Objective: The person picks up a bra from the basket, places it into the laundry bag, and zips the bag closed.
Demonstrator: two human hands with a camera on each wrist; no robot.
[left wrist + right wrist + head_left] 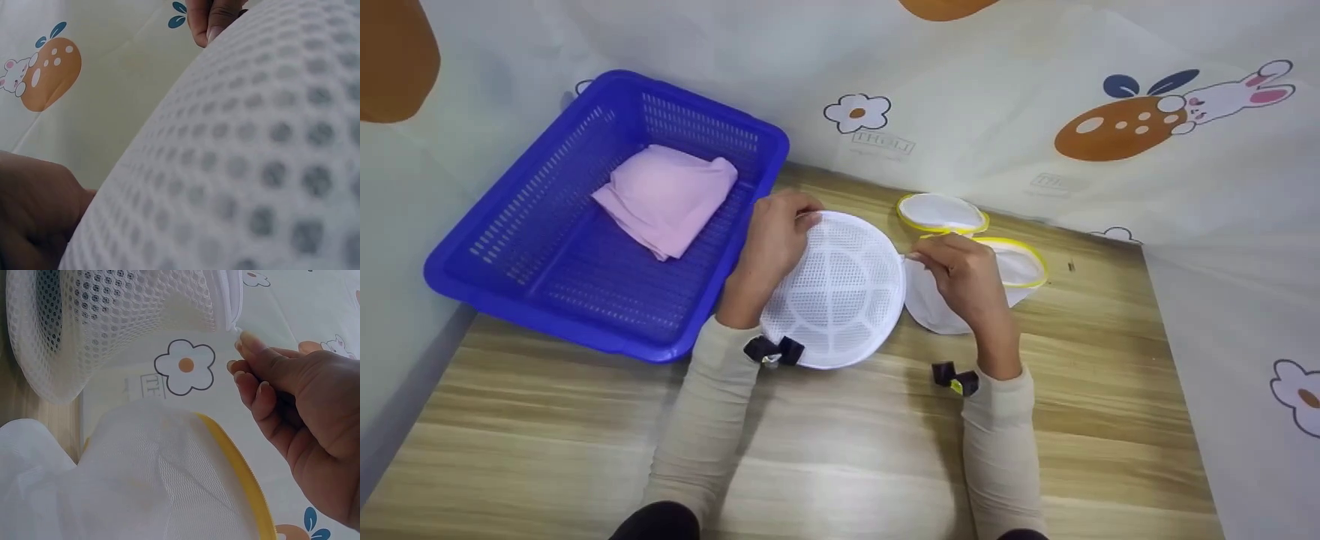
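A round white mesh laundry bag (831, 289) is held up over the table in the head view. My left hand (774, 240) grips its rim at the upper left, fingers partly hidden behind it. At the bag's right edge my right hand (969, 281) pinches the small white zipper pull (236, 330) between thumb and fingertips. The bag's coarse mesh (270, 140) fills much of the left wrist view. Behind and below the right hand stand white fine-mesh bags (146, 478) with yellow zipper edges, apart from that hand.
On the left, a blue plastic basket (547, 341) holds a folded pink garment (667, 196). The wooden-patterned table (840, 465) extends toward me. A patterned sheet (975, 97) rises behind the table and along its sides.
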